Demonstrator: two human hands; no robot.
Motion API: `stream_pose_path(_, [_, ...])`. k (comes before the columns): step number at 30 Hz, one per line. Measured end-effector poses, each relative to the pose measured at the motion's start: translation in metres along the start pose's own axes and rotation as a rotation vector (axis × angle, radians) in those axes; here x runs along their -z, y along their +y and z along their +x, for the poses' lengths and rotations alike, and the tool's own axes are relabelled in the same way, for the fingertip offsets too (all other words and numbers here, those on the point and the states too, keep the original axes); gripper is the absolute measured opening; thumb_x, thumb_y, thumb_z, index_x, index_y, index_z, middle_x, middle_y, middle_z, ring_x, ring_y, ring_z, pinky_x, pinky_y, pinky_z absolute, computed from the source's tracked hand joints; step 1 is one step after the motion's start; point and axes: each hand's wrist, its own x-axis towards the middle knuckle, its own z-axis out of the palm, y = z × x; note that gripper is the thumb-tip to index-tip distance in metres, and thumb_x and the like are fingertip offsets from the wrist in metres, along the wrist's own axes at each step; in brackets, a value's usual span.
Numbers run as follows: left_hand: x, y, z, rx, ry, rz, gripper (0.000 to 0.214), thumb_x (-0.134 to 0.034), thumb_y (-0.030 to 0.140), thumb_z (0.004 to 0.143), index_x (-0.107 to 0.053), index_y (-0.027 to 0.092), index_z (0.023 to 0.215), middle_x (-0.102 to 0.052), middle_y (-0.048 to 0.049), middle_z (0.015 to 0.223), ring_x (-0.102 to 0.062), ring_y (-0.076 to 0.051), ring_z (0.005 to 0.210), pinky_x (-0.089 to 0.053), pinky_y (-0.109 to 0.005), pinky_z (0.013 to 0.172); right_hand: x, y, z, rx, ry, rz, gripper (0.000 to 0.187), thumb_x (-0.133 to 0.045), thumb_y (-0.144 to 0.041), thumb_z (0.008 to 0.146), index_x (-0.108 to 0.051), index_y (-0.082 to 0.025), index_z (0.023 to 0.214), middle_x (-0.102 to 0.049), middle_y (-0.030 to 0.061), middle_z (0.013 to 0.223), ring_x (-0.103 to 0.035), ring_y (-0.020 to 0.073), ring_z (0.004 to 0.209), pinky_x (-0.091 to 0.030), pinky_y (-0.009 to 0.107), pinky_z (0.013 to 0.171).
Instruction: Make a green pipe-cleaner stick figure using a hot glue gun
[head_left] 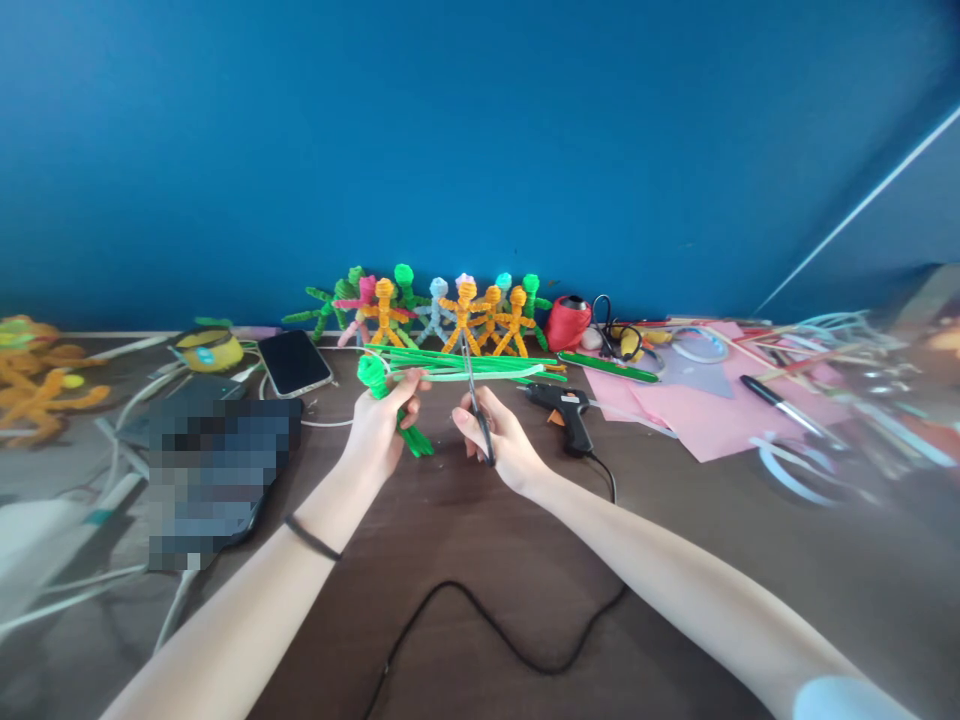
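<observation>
My left hand [379,425] is closed round a green pipe-cleaner figure [375,378], whose round head sticks up above my fingers and whose legs poke out below my palm. My right hand [499,440] grips a pair of scissors [474,395] with the blades pointing up and away, close to the figure. Just beyond both hands lies a bundle of green pipe cleaners [465,365] on the brown table [465,530].
A row of pipe-cleaner figures [450,310] stands against the blue wall. A black glue gun [566,410] with its cord lies right of my hands. A phone [294,362], a red spool [568,322], pink paper [697,405] and orange figures [37,385] lie around.
</observation>
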Motion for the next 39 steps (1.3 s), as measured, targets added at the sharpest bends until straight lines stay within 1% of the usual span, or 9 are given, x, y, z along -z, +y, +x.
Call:
stream_pose_path(8, [-0.001,0.001,-0.001,0.007,-0.009,0.012,0.021,-0.074,0.027,0.06,-0.066,0.01,0.069,-0.06,-0.003,0.066,-0.04,-0.003,0.044,-0.021,-0.017,0.034,-0.001,0.0,0.0,0.003,0.0,-0.009,0.035,-0.055,-0.052,0.077,-0.039,-0.021,0.078,-0.036,-0.0097,0.054,-0.037,0.0055,0.046,-0.031,0.018,0.043])
stream_pose_path(15, [0.0,0.0,0.0,0.014,-0.015,0.004,0.022,-0.075,0.028,0.059,-0.066,0.011,0.069,-0.061,-0.0032,0.066,-0.04,-0.002,0.044,-0.021,-0.016,0.034,0.0,0.004,0.001,0.033,0.014,-0.01,0.034,-0.054,-0.051,0.078,-0.039,-0.021,0.076,-0.032,-0.0103,0.051,-0.033,0.005,0.043,-0.027,0.018,0.042])
stream_pose_path(20, [0.0,-0.002,0.0,0.016,-0.008,0.004,0.022,-0.075,0.028,0.059,-0.066,0.011,0.068,-0.062,-0.0035,0.065,-0.04,-0.003,0.043,-0.021,-0.016,0.034,0.002,0.009,0.002,0.069,0.04,-0.081,0.032,-0.055,-0.048,0.079,-0.04,-0.021,0.075,-0.032,-0.0093,0.052,-0.034,0.0053,0.044,-0.026,0.018,0.043])
stream_pose_path(24, [-0.001,-0.002,0.0,0.01,-0.003,0.005,0.022,-0.075,0.028,0.059,-0.065,0.01,0.068,-0.062,-0.0037,0.064,-0.04,-0.003,0.043,-0.021,-0.016,0.034,0.002,0.012,0.003,0.079,0.062,-0.122,0.029,-0.053,-0.046,0.08,-0.04,-0.021,0.074,-0.034,-0.0087,0.053,-0.034,0.0054,0.045,-0.028,0.018,0.044])
stream_pose_path(33, [-0.005,-0.002,-0.003,0.031,0.037,0.005,0.025,-0.075,0.027,0.055,-0.06,0.01,0.066,-0.059,-0.0014,0.059,-0.039,-0.003,0.043,-0.02,-0.016,0.036,0.002,0.015,0.005,0.059,0.077,-0.047,0.029,-0.054,-0.046,0.075,-0.039,-0.021,0.072,-0.033,-0.0083,0.057,-0.029,0.0049,0.044,-0.029,0.018,0.042])
stream_pose_path(37, [-0.004,-0.002,-0.003,0.036,0.045,0.06,0.025,-0.074,0.029,0.055,-0.058,0.012,0.064,-0.057,-0.0007,0.059,-0.039,-0.004,0.044,-0.019,-0.017,0.036,0.003,0.013,0.005,0.07,0.077,-0.082,0.026,-0.052,-0.043,0.076,-0.039,-0.02,0.072,-0.034,-0.0076,0.058,-0.031,0.0055,0.046,-0.03,0.019,0.044])
stream_pose_path(39, [-0.003,0.002,-0.002,-0.011,0.063,0.173,0.023,-0.072,0.029,0.057,-0.061,0.013,0.068,-0.054,0.0014,0.057,-0.036,-0.004,0.043,-0.018,-0.018,0.037,0.004,0.012,0.005,0.076,0.078,-0.136,0.023,-0.05,-0.04,0.077,-0.04,-0.02,0.072,-0.036,-0.007,0.059,-0.032,0.0063,0.048,-0.03,0.019,0.046])
